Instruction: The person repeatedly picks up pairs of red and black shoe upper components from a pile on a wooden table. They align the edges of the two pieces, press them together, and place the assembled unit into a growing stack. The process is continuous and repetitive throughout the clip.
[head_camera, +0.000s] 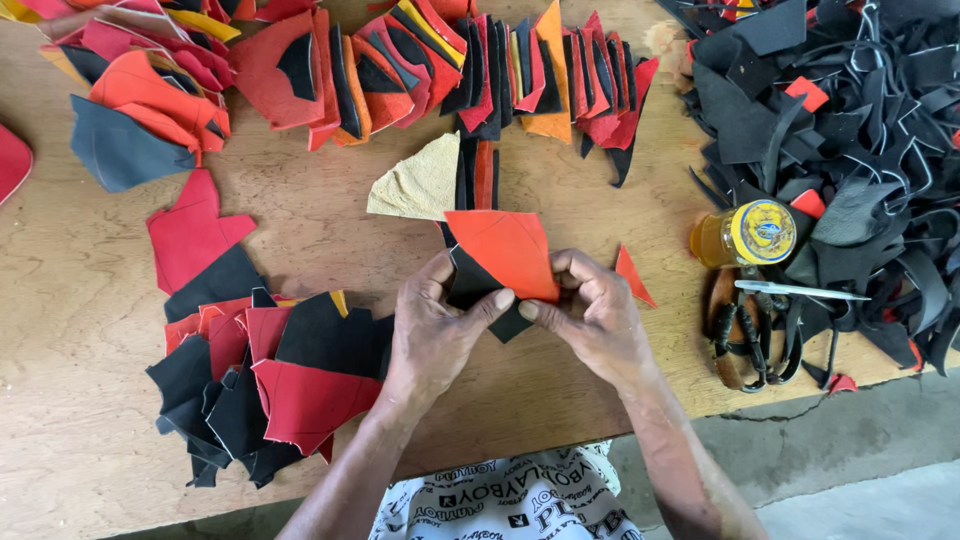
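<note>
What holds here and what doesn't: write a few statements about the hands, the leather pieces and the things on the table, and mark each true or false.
1. Both hands, the left hand and the right hand, grip an orange and black leather piece. True.
2. The scissors are in the right hand. False: they lie on the table, right of the hands.
3. A yellow-capped jar lies beside the pile of black scraps. True.
4. The tan piece is between the thumbs. False: it lies on the table beyond the hands.
</note>
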